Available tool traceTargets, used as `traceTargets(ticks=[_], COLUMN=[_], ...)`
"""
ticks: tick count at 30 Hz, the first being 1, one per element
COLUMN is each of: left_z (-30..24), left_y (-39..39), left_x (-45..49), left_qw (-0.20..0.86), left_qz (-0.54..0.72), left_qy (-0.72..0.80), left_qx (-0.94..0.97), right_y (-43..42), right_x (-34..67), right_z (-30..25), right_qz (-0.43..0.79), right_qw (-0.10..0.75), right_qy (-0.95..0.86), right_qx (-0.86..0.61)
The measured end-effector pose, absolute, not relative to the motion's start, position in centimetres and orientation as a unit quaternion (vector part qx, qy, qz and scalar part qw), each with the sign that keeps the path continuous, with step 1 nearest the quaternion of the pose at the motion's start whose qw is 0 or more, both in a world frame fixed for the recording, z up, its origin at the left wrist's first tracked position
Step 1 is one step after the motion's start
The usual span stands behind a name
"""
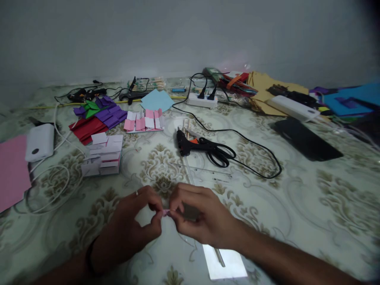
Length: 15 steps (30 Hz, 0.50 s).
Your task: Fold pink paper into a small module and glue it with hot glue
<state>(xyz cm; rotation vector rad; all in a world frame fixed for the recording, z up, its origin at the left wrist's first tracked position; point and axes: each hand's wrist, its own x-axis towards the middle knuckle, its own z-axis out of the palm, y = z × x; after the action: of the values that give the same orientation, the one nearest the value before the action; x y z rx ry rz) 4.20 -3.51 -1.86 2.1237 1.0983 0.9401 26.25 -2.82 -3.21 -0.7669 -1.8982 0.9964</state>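
Note:
Between my two hands is a small pink piece of paper (165, 213), pinched from both sides by thumbs and forefingers. My left hand (135, 221), with a ring and a dark wristband, is closed on its left end. On the other end my right hand (206, 215) is also closed. Most of the paper is hidden by the fingertips. Partly under my right forearm lies a white card (228, 267) with a thin grey stick (219, 258) on it. Beyond my hands a clear ruler (208, 173) rests on the patterned tablecloth.
A black glue gun (184, 145) and black-handled scissors (221, 153) lie mid-table, with a looping cord. Folded paper pieces (103, 154), pink-and-white strips (145, 120) and a white power bank (40, 142) sit left. A power strip (202, 100) is behind; a black phone (307, 138) is right.

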Motion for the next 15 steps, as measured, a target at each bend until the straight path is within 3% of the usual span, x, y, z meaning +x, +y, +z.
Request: traceTargets(ticks=[15], left_z=[-2.12], left_y=[-3.76], left_x=[4.37], left_qw=[0.307], left_qz=[0.347], left_qy=[0.387], left_qx=[0.797], right_y=[-3.16], right_x=[25.90], right_z=[-3.25], right_qz=[0.405], right_qw=[0.419], right_qy=[-0.753], right_qx=[-0.307])
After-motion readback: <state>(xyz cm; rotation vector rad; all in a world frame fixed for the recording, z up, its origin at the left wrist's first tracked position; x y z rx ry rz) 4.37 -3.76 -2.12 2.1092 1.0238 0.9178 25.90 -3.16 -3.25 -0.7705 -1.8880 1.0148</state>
